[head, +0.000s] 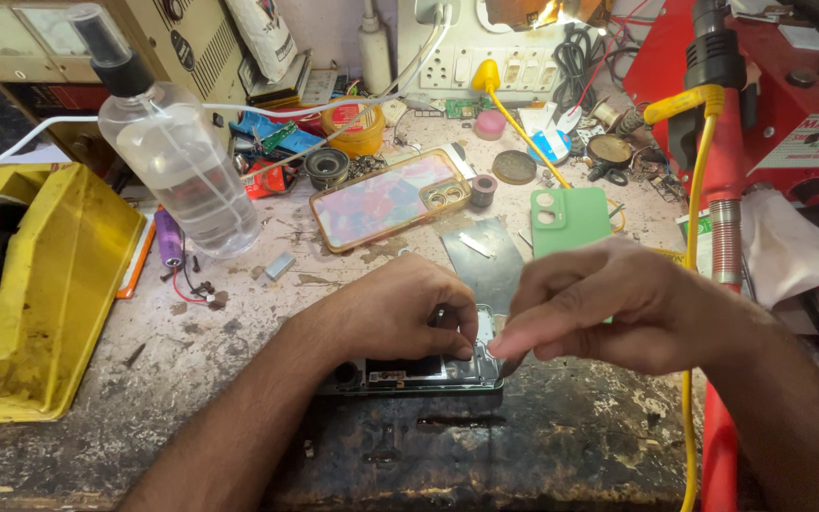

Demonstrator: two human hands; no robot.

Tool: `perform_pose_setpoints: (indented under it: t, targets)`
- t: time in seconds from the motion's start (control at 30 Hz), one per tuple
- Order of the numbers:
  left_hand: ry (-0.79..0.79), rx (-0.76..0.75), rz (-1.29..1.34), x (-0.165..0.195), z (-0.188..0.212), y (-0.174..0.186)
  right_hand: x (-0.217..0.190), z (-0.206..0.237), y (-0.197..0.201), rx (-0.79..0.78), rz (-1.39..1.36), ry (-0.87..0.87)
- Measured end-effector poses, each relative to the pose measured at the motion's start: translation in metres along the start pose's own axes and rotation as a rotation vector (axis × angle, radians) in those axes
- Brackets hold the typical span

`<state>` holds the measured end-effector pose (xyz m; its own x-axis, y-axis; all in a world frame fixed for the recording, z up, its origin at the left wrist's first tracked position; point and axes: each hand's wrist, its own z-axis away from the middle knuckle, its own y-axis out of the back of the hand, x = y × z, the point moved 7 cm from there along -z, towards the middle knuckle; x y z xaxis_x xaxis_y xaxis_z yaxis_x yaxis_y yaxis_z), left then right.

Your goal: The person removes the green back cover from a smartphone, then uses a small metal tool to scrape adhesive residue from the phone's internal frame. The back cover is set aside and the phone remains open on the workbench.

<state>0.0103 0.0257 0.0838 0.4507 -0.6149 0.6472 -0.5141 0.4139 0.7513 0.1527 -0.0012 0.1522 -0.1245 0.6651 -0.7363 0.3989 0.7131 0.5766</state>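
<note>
Bench: the worn bench (239, 379) holds everything, and its top is scratched and stained.
Yellow holder: a big yellow tape holder (45, 284) sits far to the left of the hands.
Red machine: a red machine (789, 95) stands up and to the right of the hands, and a yellow wire (692, 256) hangs down just behind the right hand.
Bottle: a clear spray bottle (177, 161) stands up and to the left of the hands, well apart from them.
Shiny case: a phone case with rainbow colours (386, 199) lies flat above the left hand.
Green case: a green phone case (571, 220) lies just above the right hand.
Open phone: the open phone (409, 373) lies flat right under both hands. Its long side runs left to right, and its open side faces up.
Left hand: the left hand (395, 308) rests on top of the open phone, fingers curled down and pressing on it.
Right hand: the right hand (618, 303) has thumb and fingers pinched together at the phone's right end. I cannot tell if something tiny is between them.
Purple battery: a small purple battery (169, 237) lies far left of the left hand.
</note>
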Motion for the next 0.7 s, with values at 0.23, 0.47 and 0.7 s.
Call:
perform_pose_setpoints:
  t: [0.23, 0.47, 0.7]
  targets:
    - [-0.090, 0.051, -0.020, 0.002, 0.002, 0.003, -0.007, -0.015, -0.013, 0.012, -0.019, -0.024]
    - [0.003, 0.004, 0.014, -0.002, 0.001, -0.001, -0.005, -0.009, -0.007, 0.129, 0.057, -0.013]
    - [-0.076, 0.031, 0.026, 0.001, 0.001, 0.000, 0.009, 0.006, 0.007, 0.146, 0.197, -0.091]
